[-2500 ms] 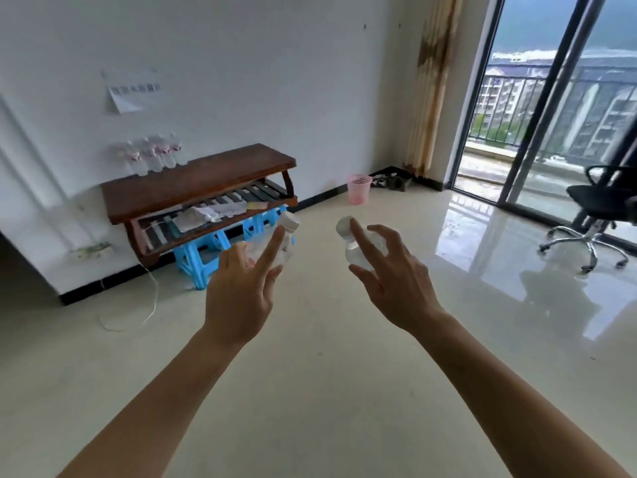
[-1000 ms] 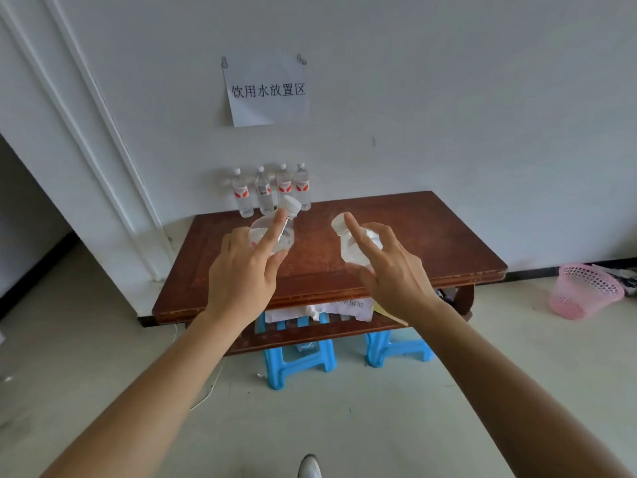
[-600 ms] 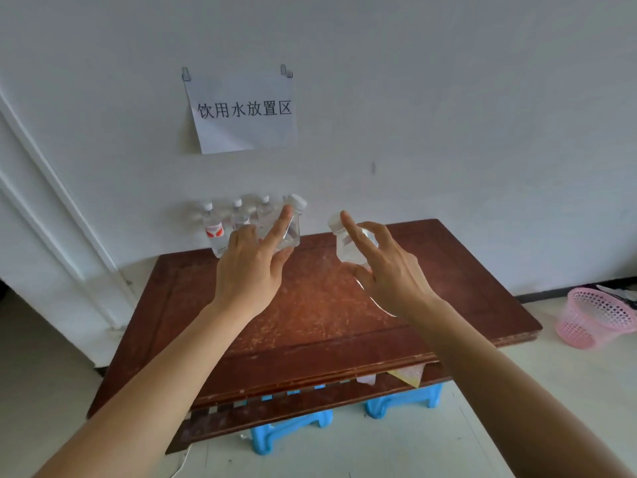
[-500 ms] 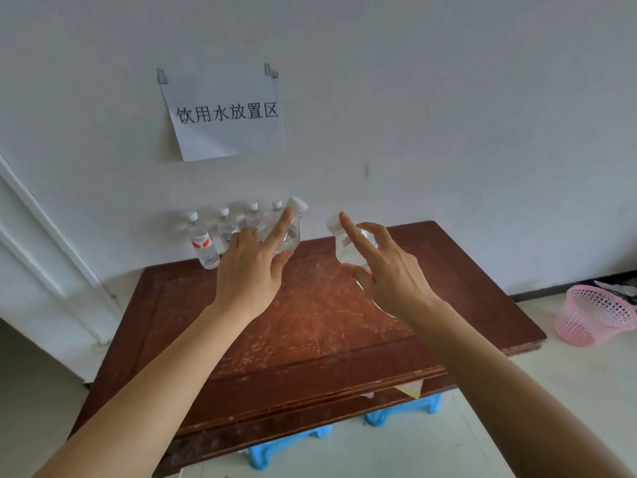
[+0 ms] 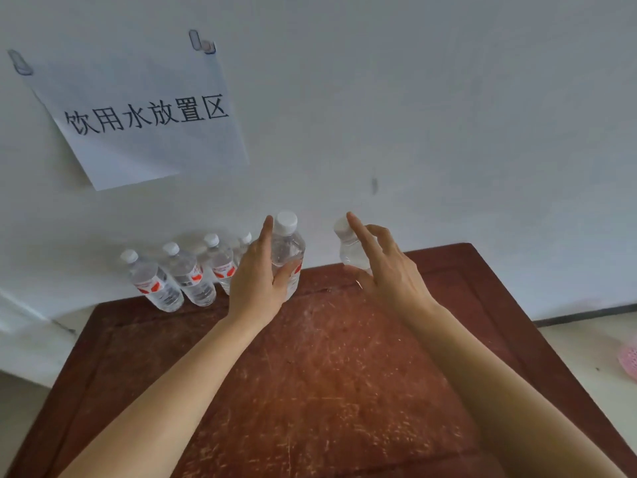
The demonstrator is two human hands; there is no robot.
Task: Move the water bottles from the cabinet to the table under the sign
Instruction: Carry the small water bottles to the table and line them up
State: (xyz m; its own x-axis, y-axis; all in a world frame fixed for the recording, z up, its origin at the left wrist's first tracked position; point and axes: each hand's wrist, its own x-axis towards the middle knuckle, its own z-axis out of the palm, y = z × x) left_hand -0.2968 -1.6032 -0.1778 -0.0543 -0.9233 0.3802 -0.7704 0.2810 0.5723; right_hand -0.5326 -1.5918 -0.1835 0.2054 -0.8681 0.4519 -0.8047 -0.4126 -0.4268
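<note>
Where the white wall meets the far edge of the table (image 5: 344,391), a row of four water bottles (image 5: 186,274) stands upright toward the far left corner, each with a white cap and a red-marked label, their sides touching or just beside one another; the fourth is partly hidden behind the left hand. Above this row a paper sign (image 5: 138,112) printed with black characters hangs from two clips on the wall. The left hand (image 5: 258,281) is clamped on a fifth bottle (image 5: 287,250), thumb on the near side and forefinger extended up toward the cap; this bottle is upright at the right end of the row, at the table's far edge, and whether its base rests on the wood cannot be told, the hand covering it. The right hand (image 5: 386,270) is closed around a sixth bottle (image 5: 350,246), forefinger laid along the neck beside the cap; this bottle tilts slightly left, is held clear above the far edge of the table, and stands apart from the fifth. Both forearms reach across the worn, scratched reddish tabletop. At the right edge of view, off the table on the floor, part of a pink basket (image 5: 629,360) shows.
</note>
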